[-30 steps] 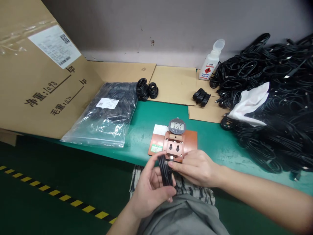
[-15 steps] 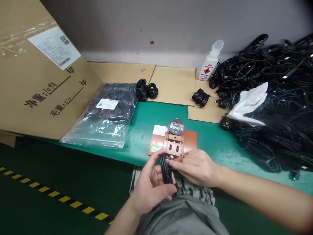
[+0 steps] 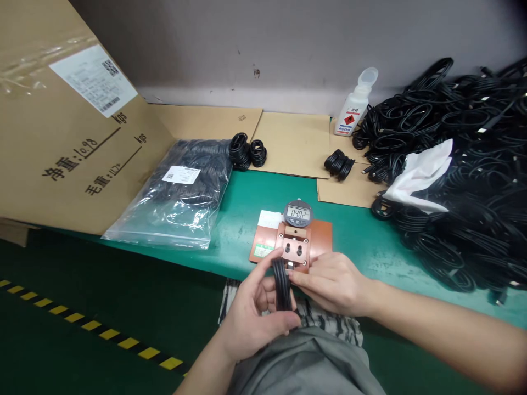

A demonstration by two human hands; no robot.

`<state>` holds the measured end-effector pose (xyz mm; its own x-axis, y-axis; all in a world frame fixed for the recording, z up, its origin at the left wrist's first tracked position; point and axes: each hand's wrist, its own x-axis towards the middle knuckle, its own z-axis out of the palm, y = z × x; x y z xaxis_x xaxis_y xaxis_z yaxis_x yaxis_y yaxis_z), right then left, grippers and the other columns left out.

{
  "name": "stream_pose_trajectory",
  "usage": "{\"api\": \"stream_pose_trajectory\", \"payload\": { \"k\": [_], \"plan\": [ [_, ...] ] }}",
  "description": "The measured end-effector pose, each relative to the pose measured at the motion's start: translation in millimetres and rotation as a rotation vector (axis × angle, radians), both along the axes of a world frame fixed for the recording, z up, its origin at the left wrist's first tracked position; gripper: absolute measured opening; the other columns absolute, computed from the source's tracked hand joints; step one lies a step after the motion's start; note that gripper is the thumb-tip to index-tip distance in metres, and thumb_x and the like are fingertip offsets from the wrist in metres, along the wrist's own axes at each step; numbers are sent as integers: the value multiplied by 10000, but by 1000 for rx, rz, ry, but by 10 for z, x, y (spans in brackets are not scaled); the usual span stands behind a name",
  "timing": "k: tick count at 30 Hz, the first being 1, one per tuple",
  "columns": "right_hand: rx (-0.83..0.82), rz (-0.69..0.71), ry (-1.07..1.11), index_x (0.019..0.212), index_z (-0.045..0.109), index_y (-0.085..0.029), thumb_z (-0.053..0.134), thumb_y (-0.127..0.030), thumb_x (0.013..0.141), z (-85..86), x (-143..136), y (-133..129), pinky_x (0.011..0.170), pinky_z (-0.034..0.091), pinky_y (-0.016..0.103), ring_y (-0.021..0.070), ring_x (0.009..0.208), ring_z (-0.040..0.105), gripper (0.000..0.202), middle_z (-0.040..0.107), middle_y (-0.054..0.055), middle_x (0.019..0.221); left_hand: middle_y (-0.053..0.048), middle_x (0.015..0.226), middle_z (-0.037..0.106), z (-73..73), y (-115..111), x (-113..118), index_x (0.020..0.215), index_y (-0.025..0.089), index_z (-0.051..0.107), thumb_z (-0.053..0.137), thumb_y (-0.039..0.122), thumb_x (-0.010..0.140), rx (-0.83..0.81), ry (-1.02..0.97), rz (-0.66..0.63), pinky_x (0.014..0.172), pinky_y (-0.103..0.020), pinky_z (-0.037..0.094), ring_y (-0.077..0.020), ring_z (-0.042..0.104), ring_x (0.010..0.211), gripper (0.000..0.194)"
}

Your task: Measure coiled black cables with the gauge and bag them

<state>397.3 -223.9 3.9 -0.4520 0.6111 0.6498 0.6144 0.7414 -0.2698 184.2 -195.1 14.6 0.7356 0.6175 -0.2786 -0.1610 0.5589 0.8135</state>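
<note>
A coiled black cable point(image 3: 282, 285) is in my left hand point(image 3: 257, 312), with the fingers and thumb wrapped round the coil. My right hand point(image 3: 335, 282) pinches the cable's connector point(image 3: 290, 266) at the front edge of a copper-coloured gauge fixture point(image 3: 295, 249); how deep the connector sits in the fixture I cannot tell. At the fixture's back stands a round digital dial gauge point(image 3: 298, 213), whose display seems to read 04.02.
A clear bag of coiled cables point(image 3: 177, 186) lies to the left, against a large cardboard box point(image 3: 69, 142). Several bundled coils point(image 3: 340, 164) rest on cardboard sheets point(image 3: 294, 142). On the right are a heap of black cables point(image 3: 444, 241), a white cloth point(image 3: 420, 175) and a bottle point(image 3: 353, 112).
The gauge display has gone from 0.000 to about 04.02. My left hand and the coil have shifted slightly right, while my right hand keeps its place at the connector.
</note>
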Motion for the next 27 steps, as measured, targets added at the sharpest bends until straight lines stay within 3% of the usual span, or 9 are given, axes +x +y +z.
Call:
{"api": "stream_pose_trajectory", "payload": {
  "k": [8,17,27],
  "plan": [
    [-13,-7,21,1150,608,-61,548,-89,951,-13,1,-4,457,380,273,122,474,507,210,636,-7,609,-15,821,663,10,8,10,1558,226,129,854,173,727,6,24,6,523,-184,561,-91,582,596,1104],
    [-23,-24,24,1156,610,-74,554,-96,951,-7,1,-6,457,370,283,128,481,515,214,644,-4,620,-14,831,673,-9,34,2,1524,237,210,846,148,732,54,44,6,545,-184,560,-95,603,612,1019],
    [-51,-48,3,1185,600,-94,541,-130,965,-8,17,5,459,371,274,118,481,534,231,645,-23,621,-18,846,705,-114,-50,66,1403,265,324,834,184,755,47,-61,127,518,-180,572,-84,616,557,828]
  ]
}}
